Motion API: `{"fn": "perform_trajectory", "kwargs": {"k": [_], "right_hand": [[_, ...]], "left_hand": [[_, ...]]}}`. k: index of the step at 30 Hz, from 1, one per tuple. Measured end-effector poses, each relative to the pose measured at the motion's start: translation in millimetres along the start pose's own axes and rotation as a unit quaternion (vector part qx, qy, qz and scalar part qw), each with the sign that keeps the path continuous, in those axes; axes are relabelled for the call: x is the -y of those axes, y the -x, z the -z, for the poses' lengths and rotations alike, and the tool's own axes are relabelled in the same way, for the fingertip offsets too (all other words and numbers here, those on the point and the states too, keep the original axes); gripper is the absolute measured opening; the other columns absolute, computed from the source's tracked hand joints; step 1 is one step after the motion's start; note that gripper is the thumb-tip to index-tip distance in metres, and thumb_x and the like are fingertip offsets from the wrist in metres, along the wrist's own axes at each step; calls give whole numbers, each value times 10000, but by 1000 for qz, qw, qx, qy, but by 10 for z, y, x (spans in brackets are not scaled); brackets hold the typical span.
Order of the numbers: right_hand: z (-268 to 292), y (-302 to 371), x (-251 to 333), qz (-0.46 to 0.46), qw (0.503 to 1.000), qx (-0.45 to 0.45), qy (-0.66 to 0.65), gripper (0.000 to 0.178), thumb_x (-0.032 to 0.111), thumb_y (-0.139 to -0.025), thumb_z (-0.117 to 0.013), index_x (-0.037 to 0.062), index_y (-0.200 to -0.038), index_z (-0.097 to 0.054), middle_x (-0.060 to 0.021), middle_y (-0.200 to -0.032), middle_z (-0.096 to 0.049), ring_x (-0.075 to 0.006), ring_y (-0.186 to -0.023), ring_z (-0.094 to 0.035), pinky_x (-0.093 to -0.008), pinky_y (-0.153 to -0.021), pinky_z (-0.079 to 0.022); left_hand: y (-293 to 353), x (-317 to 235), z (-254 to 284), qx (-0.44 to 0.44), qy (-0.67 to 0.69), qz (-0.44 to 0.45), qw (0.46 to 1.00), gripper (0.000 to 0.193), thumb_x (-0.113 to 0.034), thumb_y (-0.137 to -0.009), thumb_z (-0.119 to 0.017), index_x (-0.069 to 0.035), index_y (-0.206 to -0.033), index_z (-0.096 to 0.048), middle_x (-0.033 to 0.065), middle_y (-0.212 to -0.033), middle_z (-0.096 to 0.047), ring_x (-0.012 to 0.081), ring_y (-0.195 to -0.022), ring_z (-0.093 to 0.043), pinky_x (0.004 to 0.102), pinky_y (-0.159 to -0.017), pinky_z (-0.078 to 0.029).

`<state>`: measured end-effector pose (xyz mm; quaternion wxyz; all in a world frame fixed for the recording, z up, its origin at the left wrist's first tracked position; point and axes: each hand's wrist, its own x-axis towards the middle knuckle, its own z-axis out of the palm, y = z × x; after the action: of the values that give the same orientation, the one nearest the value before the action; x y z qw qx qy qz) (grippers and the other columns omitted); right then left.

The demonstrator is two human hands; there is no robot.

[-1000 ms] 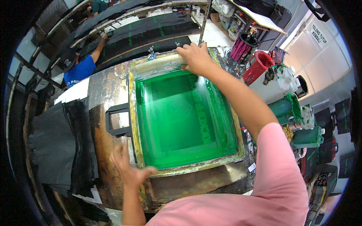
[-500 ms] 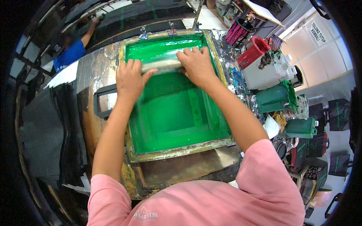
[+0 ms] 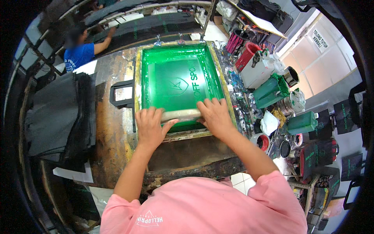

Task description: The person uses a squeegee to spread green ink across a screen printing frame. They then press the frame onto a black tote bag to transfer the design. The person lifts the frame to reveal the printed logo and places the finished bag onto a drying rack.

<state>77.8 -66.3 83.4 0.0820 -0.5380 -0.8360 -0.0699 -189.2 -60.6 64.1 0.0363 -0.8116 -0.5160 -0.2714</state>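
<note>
My left hand (image 3: 150, 124) and my right hand (image 3: 215, 117) are closed around the two ends of a squeegee (image 3: 181, 115) with a pale handle. It lies across the near end of a screen printing frame (image 3: 175, 137), its blade hidden under the handle. Wet green ink coats the mesh (image 3: 165, 76) and is thickest along the far and side edges. A shield-shaped design and lettering show through the middle of the mesh. From under the frame's left side sticks out the handle of a black bag (image 3: 117, 93).
Stacked black bags (image 3: 54, 117) lie to the left on the paint-stained table (image 3: 111, 134). Along the right stand a red can (image 3: 247, 54), a white jerrycan (image 3: 255, 72), a green ink-smeared container (image 3: 270, 91) and a green jerrycan (image 3: 302, 124). Clamps hold the frame's far edge. Far left, a person in blue (image 3: 80, 56) works.
Both hands have drawn the squeegee from the far end of the screen to its near end. The design now shows in the mesh behind it. The view has shifted slightly.
</note>
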Motion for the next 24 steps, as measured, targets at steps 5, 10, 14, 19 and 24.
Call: {"fn": "perform_trajectory", "kwargs": {"k": [5,10,14,19,24], "right_hand": [[-45,180,8,29,997,-69,-20,483,306,-917,-803,164,-1351,-645,-85,-1142,-637,-286,-1122,-606,-548,-1027,-398],[-108,449,285,-22,992,-113,-45,349,242,-950,-758,172,-1280,-671,-77,-1133,-649,-287,-1158,-608,-622,-1090,-357],[347,241,242,-21,987,-151,-41,389,283,-912,-779,157,-1265,-675,-90,-1103,-641,-301,-1122,-605,-615,-1080,-362],[1339,-647,-111,7,968,-249,19,540,598,-928,-721,107,-1151,-704,-119,-1002,-637,-325,-1016,-602,-529,-940,-411],[1797,-1415,-432,34,932,-362,15,609,683,-965,-663,82,-995,-759,-135,-842,-713,-337,-874,-703,-492,-838,-471]], "left_hand": [[548,302,107,-55,22,40,997,1259,-814,-521,-915,-44,-1471,-614,204,-1419,-483,402,-1353,-430,586,-1152,-329],[1100,456,-44,68,-1,276,959,1245,-663,-490,-1006,-26,-1485,-613,212,-1488,-487,418,-1385,-423,570,-1170,-326],[852,393,1,-104,28,289,951,1172,-600,-535,-1035,-4,-1465,-644,184,-1333,-623,400,-1315,-529,548,-1156,-355],[-114,389,470,-285,284,209,891,846,-416,-975,-845,54,-1576,-480,159,-1408,-628,242,-1274,-586,398,-1138,-435],[-306,324,267,-48,124,295,946,892,-455,-1063,-699,-65,-1730,-254,323,-1543,-474,449,-1384,-532,501,-1166,-431]]}}
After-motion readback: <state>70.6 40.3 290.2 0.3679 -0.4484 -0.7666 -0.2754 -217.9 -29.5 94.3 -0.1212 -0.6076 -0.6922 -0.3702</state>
